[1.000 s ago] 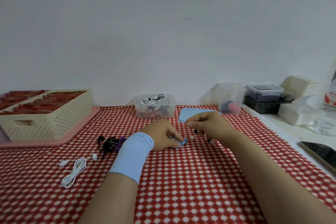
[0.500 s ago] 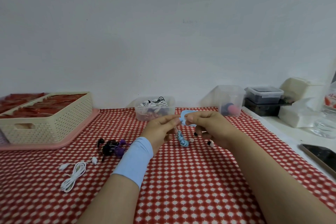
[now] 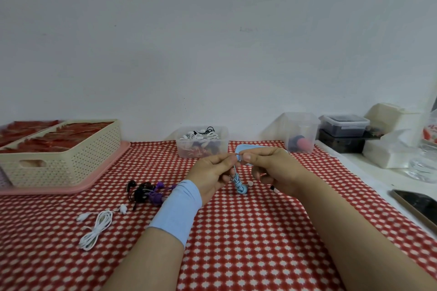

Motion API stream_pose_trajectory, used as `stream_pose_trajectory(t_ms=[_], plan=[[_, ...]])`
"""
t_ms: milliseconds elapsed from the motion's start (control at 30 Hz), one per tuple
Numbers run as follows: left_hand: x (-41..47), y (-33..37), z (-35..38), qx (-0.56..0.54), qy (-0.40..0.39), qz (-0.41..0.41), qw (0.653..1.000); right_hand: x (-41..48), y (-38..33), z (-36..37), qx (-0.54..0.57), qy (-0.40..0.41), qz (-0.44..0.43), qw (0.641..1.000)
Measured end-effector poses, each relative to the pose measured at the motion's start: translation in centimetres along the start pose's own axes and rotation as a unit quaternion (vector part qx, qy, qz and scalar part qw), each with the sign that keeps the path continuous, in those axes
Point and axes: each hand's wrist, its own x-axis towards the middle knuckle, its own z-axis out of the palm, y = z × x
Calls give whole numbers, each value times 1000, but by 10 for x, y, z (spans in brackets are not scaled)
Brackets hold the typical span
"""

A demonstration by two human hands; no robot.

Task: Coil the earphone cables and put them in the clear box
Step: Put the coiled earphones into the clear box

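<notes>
My left hand (image 3: 214,173) and my right hand (image 3: 272,168) meet above the red checked cloth, both pinching the top of a blue earphone cable (image 3: 238,183). The cable hangs twisted between them, its bundle and earbuds near the cloth. The clear box (image 3: 202,145) stands just behind, at the wall, with white and black coiled earphones inside. Its light blue lid (image 3: 246,147) lies behind my right hand, mostly hidden. A white earphone cable (image 3: 98,227) lies loose at the left. A tangle of black and purple earphones (image 3: 147,192) sits beside my left wrist.
A cream perforated basket (image 3: 59,163) on a pink tray fills the back left. Another clear tub (image 3: 300,132) with a pink item stands back right. Dark lidded containers (image 3: 343,132), white boxes and a phone (image 3: 418,205) occupy the white ledge on the right.
Both hands lifted off the cloth and came together, raising the blue cable so it now hangs between the fingertips. The other earphones have not moved.
</notes>
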Motion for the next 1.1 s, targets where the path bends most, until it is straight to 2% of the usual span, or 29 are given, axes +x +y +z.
stream_pose_trajectory(t_ms=[267,467,633,933,1033,1100], plan=[[-1,0,6,-72,-19,-32,997,3,4,0,50,-17,19,998],[0,-1,3,-25,-13,-32,999,5,6,1,16,9,24,1000],[1,0,1,4,-2,-10,1000,5,2,3,34,42,14,998],[-1,5,-5,110,23,31,993,2,1,3,-68,93,-10,993],[1,10,-9,133,47,55,988,3,1,-11,-178,145,-45,972],[0,14,-13,141,38,66,987,3,3,-20,-304,155,-41,939]])
